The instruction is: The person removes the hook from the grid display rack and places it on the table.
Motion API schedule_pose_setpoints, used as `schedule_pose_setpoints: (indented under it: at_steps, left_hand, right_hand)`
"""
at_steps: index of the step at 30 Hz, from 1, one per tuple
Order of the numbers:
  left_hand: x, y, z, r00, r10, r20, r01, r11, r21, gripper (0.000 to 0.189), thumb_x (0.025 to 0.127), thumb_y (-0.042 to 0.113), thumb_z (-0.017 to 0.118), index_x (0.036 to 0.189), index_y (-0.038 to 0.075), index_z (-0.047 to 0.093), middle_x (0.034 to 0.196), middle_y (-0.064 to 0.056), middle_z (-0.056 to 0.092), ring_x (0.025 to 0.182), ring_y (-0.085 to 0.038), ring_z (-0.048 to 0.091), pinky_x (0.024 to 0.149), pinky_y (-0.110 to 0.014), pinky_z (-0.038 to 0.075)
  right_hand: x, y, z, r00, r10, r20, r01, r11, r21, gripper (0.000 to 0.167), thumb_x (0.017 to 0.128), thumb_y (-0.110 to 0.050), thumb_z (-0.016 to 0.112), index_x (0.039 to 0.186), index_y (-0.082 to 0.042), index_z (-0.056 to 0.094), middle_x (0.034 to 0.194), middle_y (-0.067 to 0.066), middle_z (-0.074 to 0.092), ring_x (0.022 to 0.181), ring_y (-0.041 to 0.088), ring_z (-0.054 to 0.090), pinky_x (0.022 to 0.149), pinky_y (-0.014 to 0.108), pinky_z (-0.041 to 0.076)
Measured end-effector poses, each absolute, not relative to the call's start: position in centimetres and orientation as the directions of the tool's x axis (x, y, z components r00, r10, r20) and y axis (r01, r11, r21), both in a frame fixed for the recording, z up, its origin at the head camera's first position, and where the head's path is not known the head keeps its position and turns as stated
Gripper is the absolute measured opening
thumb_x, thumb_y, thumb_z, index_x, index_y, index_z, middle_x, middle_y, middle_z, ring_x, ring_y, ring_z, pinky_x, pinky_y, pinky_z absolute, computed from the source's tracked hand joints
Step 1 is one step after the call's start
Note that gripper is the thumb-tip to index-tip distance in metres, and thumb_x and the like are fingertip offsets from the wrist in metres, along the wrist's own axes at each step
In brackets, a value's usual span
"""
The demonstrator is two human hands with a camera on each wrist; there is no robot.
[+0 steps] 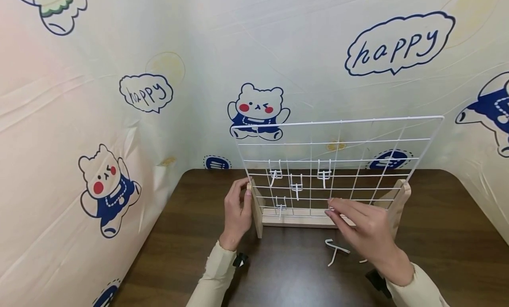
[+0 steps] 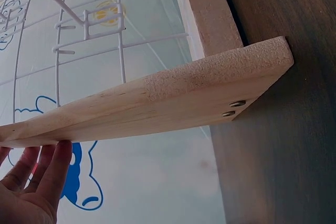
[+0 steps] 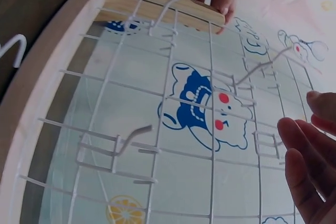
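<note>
A white wire grid rack (image 1: 294, 125) stands upright on the table between wooden side posts. My left hand (image 1: 237, 207) holds the upper part of the left wooden post (image 2: 173, 100), its fingertips on the outer face. Several white wire hooks (image 1: 296, 186) hang on the left and middle of the grid. My right hand (image 1: 363, 223) is at the lower middle of the grid. In the right wrist view its fingers (image 3: 296, 169) are slightly bent, with nothing visible between them, and one hook (image 3: 115, 153) hangs low on the wires.
A loose white hook (image 1: 336, 249) lies on the dark wooden table (image 1: 286, 276) before the rack. The end of another loose hook (image 1: 362, 261) shows beside my right wrist. A printed cloth (image 1: 207, 99) hangs behind and at the sides.
</note>
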State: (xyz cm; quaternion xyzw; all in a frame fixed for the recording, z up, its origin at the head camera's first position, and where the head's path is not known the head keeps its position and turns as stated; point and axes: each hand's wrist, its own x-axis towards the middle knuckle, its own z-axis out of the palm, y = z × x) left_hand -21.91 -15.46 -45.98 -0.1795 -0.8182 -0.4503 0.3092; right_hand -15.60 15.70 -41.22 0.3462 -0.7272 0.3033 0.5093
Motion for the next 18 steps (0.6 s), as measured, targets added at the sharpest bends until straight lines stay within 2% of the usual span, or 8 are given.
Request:
schedule_pose_setpoints:
  at_steps: [2,7,13,18]
  left_hand:
    - [-21.9,-15.5,-46.0,-0.745,0.016,0.667,0.571,0.532,0.625,0.027,0.107,0.011,0.052,0.131,0.006,0.063,0.124,-0.01,0.069,0.104,-0.022,0.069,0.08,-0.039,0.066]
    - [-22.0,-15.5,-46.1,-0.745,0.012,0.667,0.573,0.523,0.631,0.027,0.107,0.011,0.052,0.132,0.01,0.064,0.125,-0.01,0.069,0.106,-0.021,0.069,0.081,-0.042,0.066]
    - [-22.0,-15.5,-46.2,-0.737,0.015,0.675,0.58,0.526,0.622,0.027,0.107,0.01,0.052,0.131,0.007,0.064,0.123,-0.01,0.07,0.105,-0.021,0.069,0.08,-0.041,0.066]
    - [-22.0,-15.5,-46.1,-0.74,0.016,0.672,0.578,0.527,0.623,0.027,0.107,0.01,0.052,0.131,0.006,0.064,0.123,-0.01,0.069,0.104,-0.022,0.069,0.08,-0.04,0.066]
  right_hand:
    - [-15.9,15.6,-40.9,-0.23,-0.173,0.958,-0.817,0.568,-0.094,0.036,0.104,-0.033,0.064,0.092,-0.003,0.081,0.084,0.012,0.08,0.069,0.022,0.077,0.072,0.018,0.061]
    - [-16.1,15.6,-40.1,-0.259,-0.149,0.954,-0.81,0.572,-0.131,0.038,0.104,-0.033,0.064,0.096,0.0,0.08,0.084,0.012,0.08,0.065,0.017,0.074,0.065,0.019,0.059]
    - [-16.1,15.5,-39.6,-0.305,-0.156,0.94,-0.794,0.587,-0.16,0.04,0.104,-0.036,0.063,0.103,0.001,0.079,0.08,0.011,0.079,0.062,0.015,0.071,0.06,0.02,0.058]
    - [-16.5,15.2,-39.3,-0.309,-0.142,0.94,-0.786,0.595,-0.169,0.04,0.104,-0.035,0.063,0.105,0.001,0.079,0.079,0.01,0.079,0.059,0.014,0.07,0.054,0.021,0.055]
